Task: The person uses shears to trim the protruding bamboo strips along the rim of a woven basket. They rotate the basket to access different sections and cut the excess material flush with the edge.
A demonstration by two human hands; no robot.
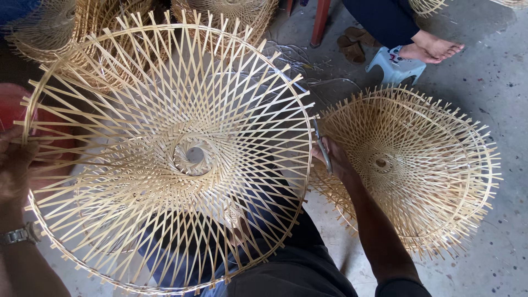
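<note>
Nearest: the person's lap, in dark trousers (297, 269), is sitting under a large round woven bamboo frame (170, 148), an open lattice of thin pale strips spiralling out from a small central hole, its loose strip ends sticking out past the rim all round.

Left hand (14, 165): gripping the frame's left rim, fingers closed round the edge; a metal wristwatch (19, 235) is showing on the wrist below.

Right hand (333, 159): lying just beside the frame's right rim, closed round a pair of scissors (322, 144) whose blades are pointing up along the rim.

Beyond the right hand: a second woven bamboo frame (412, 170) of the same kind is lying on the floor (495, 82), partly tilted, touching or nearly touching the right forearm.

Floor: grey concrete, speckled with dark spots and scattered trimmings; loose thin wire or strips are lying near the top centre.

Farther back: more woven frames (71, 27) are stacked at the top left and top centre. A red post (320, 22) is standing upright. Another person's bare foot (432, 48) is resting by a small pale blue plastic stool (393, 67), with brown sandals (352, 45) lying just beside it.
</note>
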